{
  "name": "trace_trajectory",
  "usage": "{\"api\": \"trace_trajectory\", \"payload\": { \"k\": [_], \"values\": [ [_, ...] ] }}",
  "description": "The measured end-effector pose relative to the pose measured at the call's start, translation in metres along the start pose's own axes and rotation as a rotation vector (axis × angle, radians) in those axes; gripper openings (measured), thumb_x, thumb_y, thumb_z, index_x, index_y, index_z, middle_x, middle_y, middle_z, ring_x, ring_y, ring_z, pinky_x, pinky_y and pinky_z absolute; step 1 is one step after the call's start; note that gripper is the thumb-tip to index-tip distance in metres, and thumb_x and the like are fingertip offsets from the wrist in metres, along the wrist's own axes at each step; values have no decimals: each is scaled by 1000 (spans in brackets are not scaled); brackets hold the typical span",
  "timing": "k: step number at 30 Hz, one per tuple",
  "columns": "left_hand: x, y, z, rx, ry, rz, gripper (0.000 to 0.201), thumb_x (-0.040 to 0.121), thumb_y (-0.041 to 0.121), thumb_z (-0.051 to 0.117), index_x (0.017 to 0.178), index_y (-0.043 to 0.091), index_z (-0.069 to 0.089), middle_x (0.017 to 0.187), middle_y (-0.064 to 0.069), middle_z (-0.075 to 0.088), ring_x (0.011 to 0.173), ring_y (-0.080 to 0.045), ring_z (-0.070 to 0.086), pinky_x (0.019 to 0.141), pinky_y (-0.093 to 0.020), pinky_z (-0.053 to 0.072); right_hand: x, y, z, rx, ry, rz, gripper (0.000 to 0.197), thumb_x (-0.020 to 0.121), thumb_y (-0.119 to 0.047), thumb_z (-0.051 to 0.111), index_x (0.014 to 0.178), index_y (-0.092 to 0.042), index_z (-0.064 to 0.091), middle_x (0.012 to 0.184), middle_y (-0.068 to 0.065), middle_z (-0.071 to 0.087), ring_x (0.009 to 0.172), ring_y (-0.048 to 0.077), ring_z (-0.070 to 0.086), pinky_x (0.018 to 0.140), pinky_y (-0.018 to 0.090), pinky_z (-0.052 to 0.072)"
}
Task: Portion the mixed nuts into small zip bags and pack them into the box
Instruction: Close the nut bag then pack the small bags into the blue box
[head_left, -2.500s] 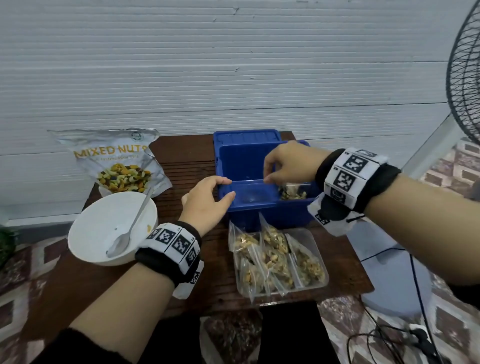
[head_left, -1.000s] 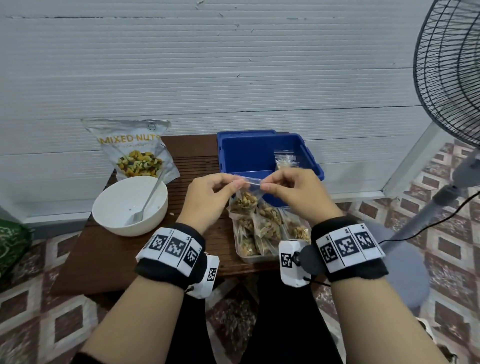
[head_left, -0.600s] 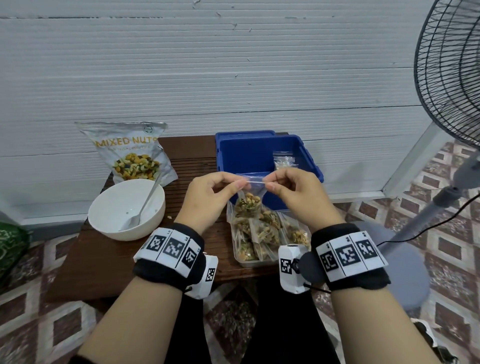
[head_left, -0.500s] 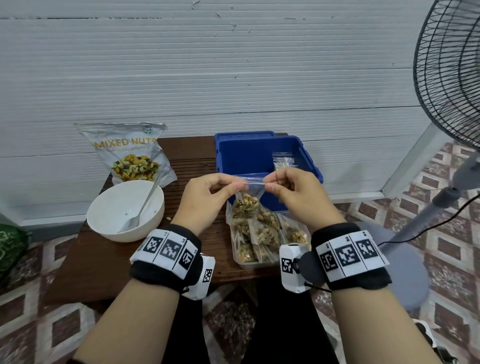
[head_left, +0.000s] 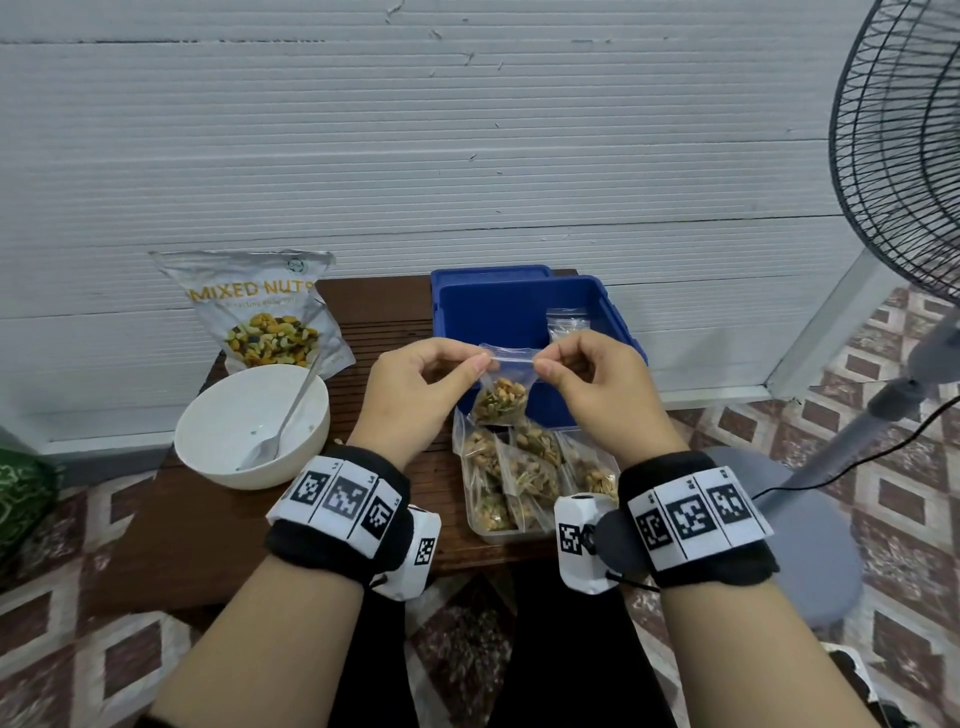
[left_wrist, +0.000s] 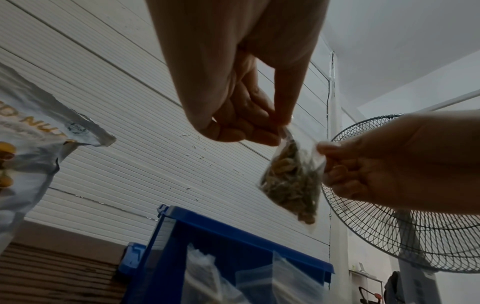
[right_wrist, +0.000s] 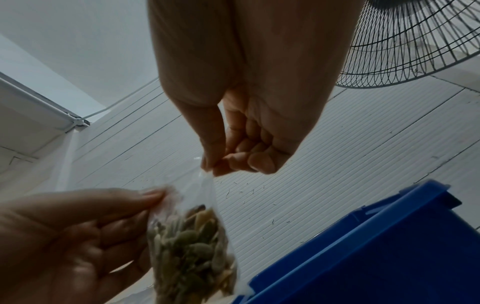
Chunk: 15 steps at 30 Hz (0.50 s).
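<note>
A small clear zip bag of mixed nuts (head_left: 502, 398) (left_wrist: 291, 181) (right_wrist: 193, 246) hangs in the air in front of the blue box (head_left: 498, 317). My left hand (head_left: 423, 384) (left_wrist: 249, 127) pinches the left end of its zip strip and my right hand (head_left: 592, 384) (right_wrist: 239, 160) pinches the right end. One filled zip bag (head_left: 567, 322) stands inside the box at its right side. Several more filled bags lie in a clear tray (head_left: 511, 535) below my hands.
A white bowl (head_left: 218, 415) with a metal spoon (head_left: 283, 421) sits at the table's left, with the torn MIXED NUTS pouch (head_left: 260, 312) behind it. A standing fan (head_left: 898, 150) is at the right, off the brown table (head_left: 156, 545), its cable on the tiled floor.
My right hand left the blue box, where a bag now stands. Both hands now hold another filled bag by its zip strip and have lifted it slightly above the tray.
</note>
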<state>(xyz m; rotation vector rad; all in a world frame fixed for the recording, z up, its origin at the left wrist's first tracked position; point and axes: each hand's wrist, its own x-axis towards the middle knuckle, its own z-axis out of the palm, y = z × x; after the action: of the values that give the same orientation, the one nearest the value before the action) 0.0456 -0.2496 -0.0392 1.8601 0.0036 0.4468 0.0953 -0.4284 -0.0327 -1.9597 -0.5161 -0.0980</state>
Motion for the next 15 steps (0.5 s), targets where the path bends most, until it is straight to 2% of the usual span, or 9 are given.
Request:
{"api": "trace_trajectory", "payload": {
  "k": [4, 9, 12, 15],
  "values": [
    [2, 1, -1, 10, -1, 26, 15, 87, 18, 68, 80, 30, 72, 86, 15, 74, 89, -1, 67, 85, -21, 51, -1, 0, 0, 21, -26, 3, 11, 91, -14, 62, 85, -23, 62, 80, -9, 63, 74, 0, 55, 69, 8, 42],
    [3, 0, 2, -15, -42, 1, 13, 83, 17, 73, 79, 29, 70, 80, 18, 72, 82, 0, 65, 77, -16, 50, -1, -2, 0, -2, -9, -19, 18, 89, -13, 63, 79, -26, 59, 76, -11, 60, 69, -1, 53, 66, 8, 41],
    [4, -2, 2, 18, -68, 12, 12, 85, 18, 71, 80, 28, 68, 79, 15, 69, 81, -1, 64, 76, -15, 50, -2, -4, 0, -3, -16, -23, 19, 89, -12, 63, 77, -26, 59, 76, -10, 60, 69, 1, 53, 66, 8, 41],
    [4, -1, 1, 43, -66, 33, 12, 87, 17, 68, 81, 28, 67, 79, 13, 68, 78, 1, 62, 74, -14, 48, -4, -6, -1, 36, -47, -27, 12, 88, -13, 64, 81, -22, 61, 79, -5, 61, 72, 8, 55, 68, 15, 45]
  ]
}}
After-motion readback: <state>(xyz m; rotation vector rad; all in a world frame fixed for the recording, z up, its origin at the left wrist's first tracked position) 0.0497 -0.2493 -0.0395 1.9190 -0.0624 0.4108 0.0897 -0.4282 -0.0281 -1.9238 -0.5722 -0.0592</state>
